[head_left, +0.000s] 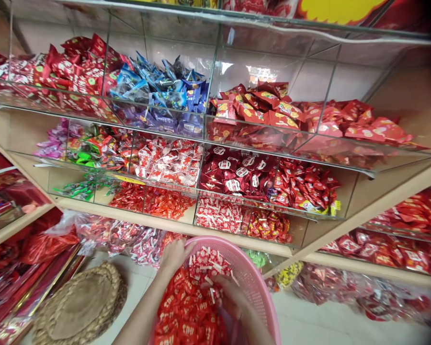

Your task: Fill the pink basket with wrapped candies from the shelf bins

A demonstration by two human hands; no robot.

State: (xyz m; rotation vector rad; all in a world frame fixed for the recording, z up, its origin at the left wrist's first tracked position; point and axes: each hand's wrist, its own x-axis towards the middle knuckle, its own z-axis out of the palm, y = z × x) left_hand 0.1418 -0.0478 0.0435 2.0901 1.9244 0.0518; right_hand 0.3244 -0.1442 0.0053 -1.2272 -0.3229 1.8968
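A pink plastic basket [269,292] with perforated sides stands below the shelves. My left hand [175,255] is closed over its back left rim. Inside the basket, my right hand [232,294] has its fingers curled around a few small red-and-white wrapped candies [215,293]. More of these red-and-white candies [210,261] lie in a heap toward the back of the basket. Larger red packets with gold lettering [190,306] fill the front left part. My right forearm hides some of the basket's contents.
Glass-fronted shelves hold red-and-white candies [219,215], orange-red candies [165,203], dark red packets [233,172] and blue packets [158,81]. A wooden ledge [237,239] runs just behind the basket. Bagged sweets [143,244] sit beneath it. A round woven stool [82,302] stands at left.
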